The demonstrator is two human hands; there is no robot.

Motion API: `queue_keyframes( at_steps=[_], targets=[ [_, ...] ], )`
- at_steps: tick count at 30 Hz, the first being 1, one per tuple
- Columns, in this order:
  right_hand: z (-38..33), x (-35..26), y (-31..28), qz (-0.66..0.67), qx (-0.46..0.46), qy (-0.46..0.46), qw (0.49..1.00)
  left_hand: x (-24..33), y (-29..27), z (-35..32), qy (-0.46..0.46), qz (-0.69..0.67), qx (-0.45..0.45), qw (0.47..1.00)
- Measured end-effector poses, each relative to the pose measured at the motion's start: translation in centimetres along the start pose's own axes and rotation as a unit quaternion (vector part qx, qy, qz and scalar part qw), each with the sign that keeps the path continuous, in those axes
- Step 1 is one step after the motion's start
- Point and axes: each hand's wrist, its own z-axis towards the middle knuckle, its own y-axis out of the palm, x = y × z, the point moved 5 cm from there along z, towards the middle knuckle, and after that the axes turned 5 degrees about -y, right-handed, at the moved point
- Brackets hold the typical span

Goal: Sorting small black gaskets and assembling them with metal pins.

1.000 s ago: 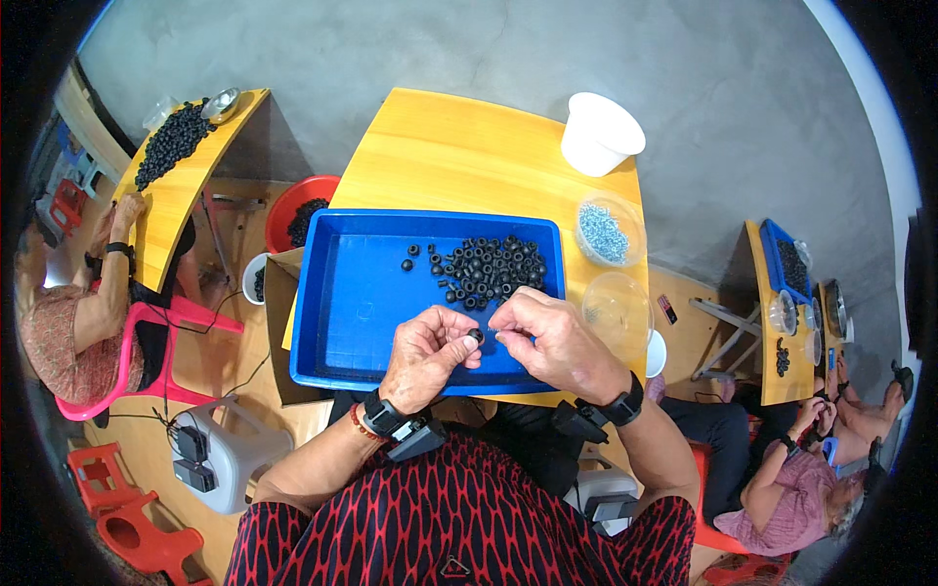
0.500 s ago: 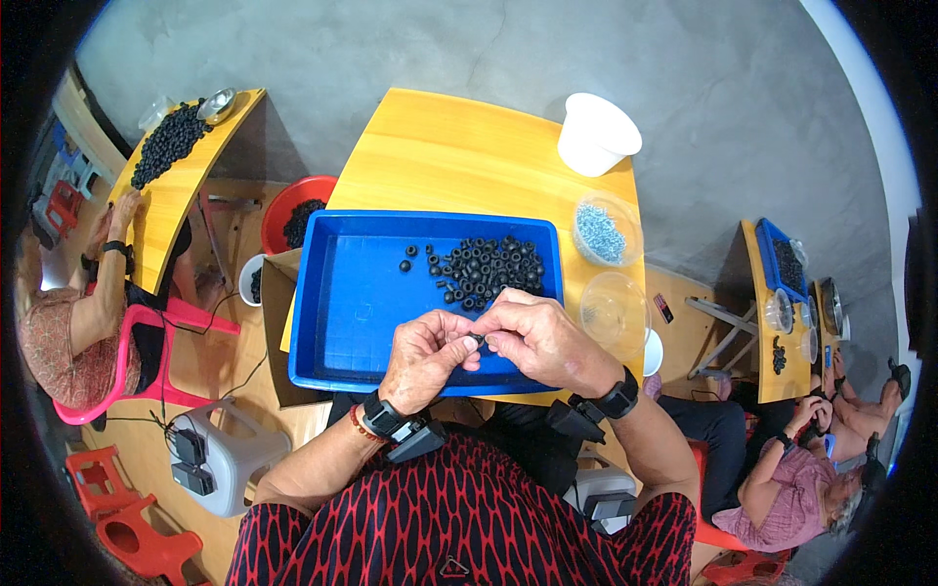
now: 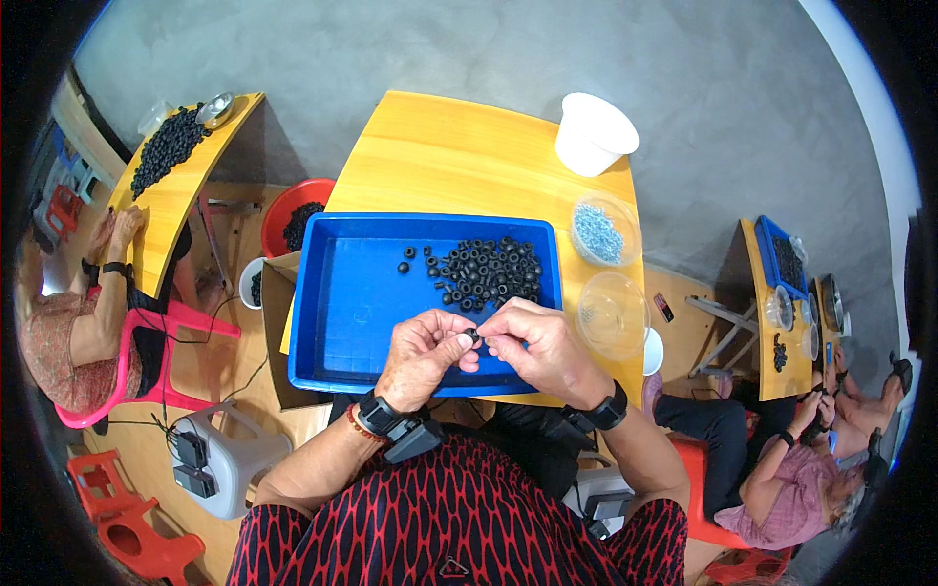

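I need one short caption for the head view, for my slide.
Left hand pinches a small black part, right hand close against it, over a blue tray.

Parts (image 3: 493, 271) lie in the tray (image 3: 362, 278) — tubs (image 3: 618, 317) right.

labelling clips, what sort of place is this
Likely a small-parts workshop: a rectangular blue plastic tray of round black parts, a round clear plastic tub of pale blue pieces, people at other yellow tables.

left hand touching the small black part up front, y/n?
Touching. The head view shows the left hand pinching the black part at the thumb and fingertips, with no gap.
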Motion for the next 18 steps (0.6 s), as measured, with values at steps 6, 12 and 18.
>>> queue_keyframes(
  at_steps=[6,12,18],
  targets=[
    [-0.5,-0.5,0.5,-0.046,0.001,-0.061,0.997,-0.3,-0.2,0.0,-0.008,0.041,-0.01,0.999],
    [-0.2,3.4,-3.4,-0.016,0.097,0.089,0.991,1.2,-1.0,-0.9,0.088,-0.024,0.078,0.993],
    [-0.1,3.6,-3.1,-0.182,0.032,0.019,0.983,2.1,-3.5,-1.1,0.114,0.017,0.125,0.985]
  ],
)
